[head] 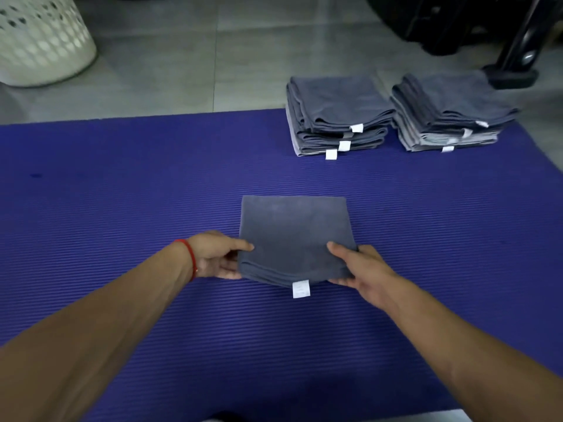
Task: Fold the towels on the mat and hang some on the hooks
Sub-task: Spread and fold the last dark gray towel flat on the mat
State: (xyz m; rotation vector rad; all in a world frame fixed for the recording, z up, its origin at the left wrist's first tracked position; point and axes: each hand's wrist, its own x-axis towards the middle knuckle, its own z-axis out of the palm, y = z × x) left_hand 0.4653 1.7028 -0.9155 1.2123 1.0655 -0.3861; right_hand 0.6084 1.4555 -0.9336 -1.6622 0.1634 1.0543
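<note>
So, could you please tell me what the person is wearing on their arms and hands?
Both forearms are bare, with no sleeves or gloves in view. The left hand has a thin red string bracelet round its wrist. The right hand shows no ring, watch or band.

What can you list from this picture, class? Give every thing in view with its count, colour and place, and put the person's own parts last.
folded towel: one, dark grey with a white tag, centre of the mat, held at its near corners
towel stacks: two, grey with white tags, side by side at the mat's far right edge
mat: one, purple and ribbed, spread over the floor
laundry basket: one, white with holes, far left on the floor
floor: grey tiles, beyond the mat
black stand: one, far right, partly cut off
left hand: red wrist thread, grips the towel's left corner
right hand: grips the towel's right corner
</note>
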